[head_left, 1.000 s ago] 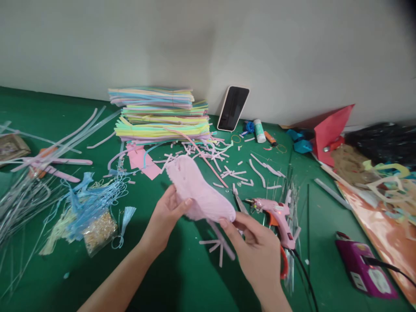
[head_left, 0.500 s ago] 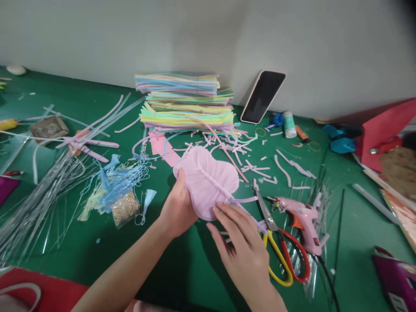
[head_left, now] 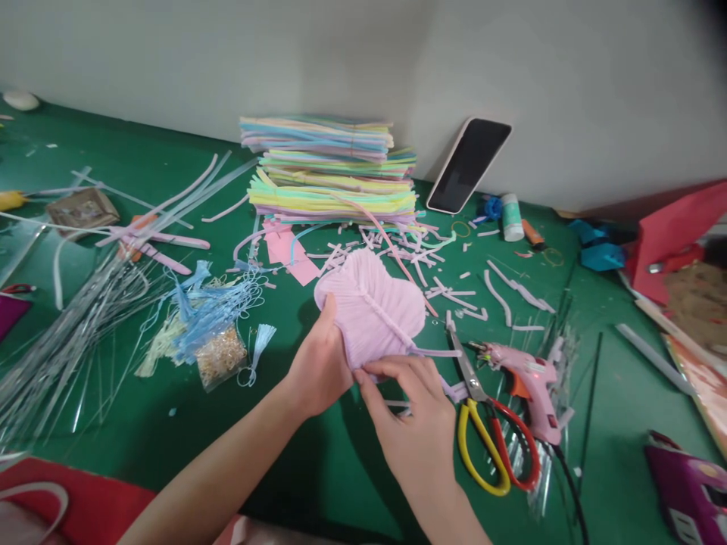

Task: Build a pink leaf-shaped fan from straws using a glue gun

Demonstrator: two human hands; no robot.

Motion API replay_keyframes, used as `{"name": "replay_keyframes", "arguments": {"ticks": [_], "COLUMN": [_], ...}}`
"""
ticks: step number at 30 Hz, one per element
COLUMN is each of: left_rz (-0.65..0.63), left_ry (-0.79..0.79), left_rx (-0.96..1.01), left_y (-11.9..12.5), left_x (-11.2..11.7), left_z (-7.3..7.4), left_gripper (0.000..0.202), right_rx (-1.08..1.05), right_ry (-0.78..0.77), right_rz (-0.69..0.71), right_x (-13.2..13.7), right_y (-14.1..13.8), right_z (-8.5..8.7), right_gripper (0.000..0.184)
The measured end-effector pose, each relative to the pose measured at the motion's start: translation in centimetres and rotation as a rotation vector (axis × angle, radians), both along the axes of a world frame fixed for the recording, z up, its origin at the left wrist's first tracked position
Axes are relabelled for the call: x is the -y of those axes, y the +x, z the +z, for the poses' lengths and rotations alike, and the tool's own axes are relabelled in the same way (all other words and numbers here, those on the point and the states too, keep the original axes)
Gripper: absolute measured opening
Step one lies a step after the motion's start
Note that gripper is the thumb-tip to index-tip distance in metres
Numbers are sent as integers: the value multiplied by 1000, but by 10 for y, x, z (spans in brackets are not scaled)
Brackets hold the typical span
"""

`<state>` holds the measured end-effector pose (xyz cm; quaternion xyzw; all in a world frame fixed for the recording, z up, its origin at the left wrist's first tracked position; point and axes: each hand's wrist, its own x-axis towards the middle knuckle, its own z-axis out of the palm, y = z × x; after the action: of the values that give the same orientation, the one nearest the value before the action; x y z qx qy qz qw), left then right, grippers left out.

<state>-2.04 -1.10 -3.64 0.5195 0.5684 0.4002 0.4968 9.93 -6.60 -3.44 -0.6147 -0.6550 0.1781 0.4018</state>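
A lilac leaf-shaped piece made of pipe cleaners (head_left: 372,303), with a raised spine and a stem trailing to the right, is held above the green table. My left hand (head_left: 321,359) supports it from the left, thumb on its front edge and the fingers hidden behind. My right hand (head_left: 412,405) pinches its lower edge between thumb and fingers. Right of that hand lie scissors (head_left: 480,409) with one yellow and one red handle, blades pointing away. Beside them rests a pink glue gun (head_left: 528,382).
Bundles of pastel pipe cleaners (head_left: 335,189) lie at the back, near a leaning phone (head_left: 470,163). Cut lilac bits (head_left: 454,295) are scattered in front. Blue tassels (head_left: 213,306), a bag of small gold rings (head_left: 221,357) and clear sticks (head_left: 85,348) lie left.
My right hand's fingers have gone from lying over the leaf's lower right to pinching its bottom edge. The leaf has shifted slightly right in view.
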Motion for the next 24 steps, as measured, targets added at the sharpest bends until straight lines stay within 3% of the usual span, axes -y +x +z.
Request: {"name": "replay_keyframes", "arguments": {"ticks": [3, 7, 9, 13, 16, 20, 22, 24], "left_rz": [-43, -101, -186, -436, -463, -402, -326, -196], "left_ry": [102, 218, 332, 641, 754, 635, 478, 276], "left_rx": [96, -10, -189, -732, -866, -653, -410, -84], "left_y": [2, 0, -3, -10, -11, -6, -3, -2], "left_x": [-2, -2, 0, 5, 5, 0, -4, -7], "left_z": [5, 0, -8, -24, -24, -12, -6, -3], "left_gripper": [16, 14, 18, 33, 35, 38, 30, 17], "right_rx": [12, -6, -10, 2, 7, -12, -30, -45], "right_ry": [3, -25, -18, 25, 36, 30, 55, 102], "right_rz": [9, 18, 27, 35, 37, 26, -56, -224], "right_x": [0, -1, -1, -4, -6, -4, -1, 2], "right_y": [2, 4, 5, 4, 3, 5, 10, 18], "right_z": [-1, -1, 0, -1, -2, 2, 7, 10], "right_gripper": [8, 7, 5, 7, 7, 10, 9, 11]}}
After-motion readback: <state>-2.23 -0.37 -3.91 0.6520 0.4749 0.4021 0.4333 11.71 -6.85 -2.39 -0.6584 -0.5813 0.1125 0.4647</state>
